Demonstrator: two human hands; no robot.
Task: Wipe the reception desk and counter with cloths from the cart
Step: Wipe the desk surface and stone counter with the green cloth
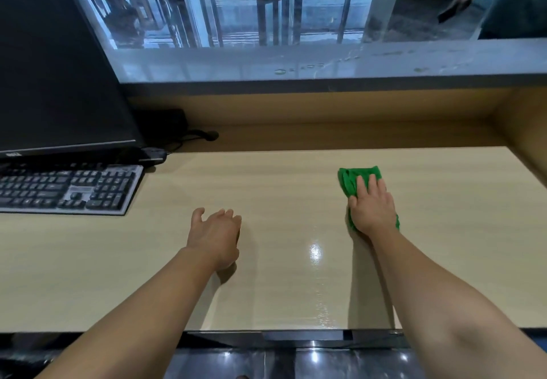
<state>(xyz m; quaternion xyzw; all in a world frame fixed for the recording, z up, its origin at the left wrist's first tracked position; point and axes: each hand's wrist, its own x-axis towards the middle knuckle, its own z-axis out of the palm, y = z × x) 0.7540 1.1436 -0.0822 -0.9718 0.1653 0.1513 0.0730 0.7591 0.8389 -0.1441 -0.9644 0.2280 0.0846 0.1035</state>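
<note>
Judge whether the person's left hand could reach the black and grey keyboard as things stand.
Probably yes: the left hand is empty, and only bare wooden desk lies between it and the keyboard.

Even, moderately bright light falls from overhead, leaving a small white glare spot on the pale wood-grain surface (266, 189), with a faint streaky sheen running below it toward the near edge. Soft, short shadows sit under both forearms. The glossy grey stone floor (236, 8) beyond mirrors daylight from the glass doors. Wide-angle distortion bows straight edges near the frame's borders, and the far background looks slightly soft.
</note>
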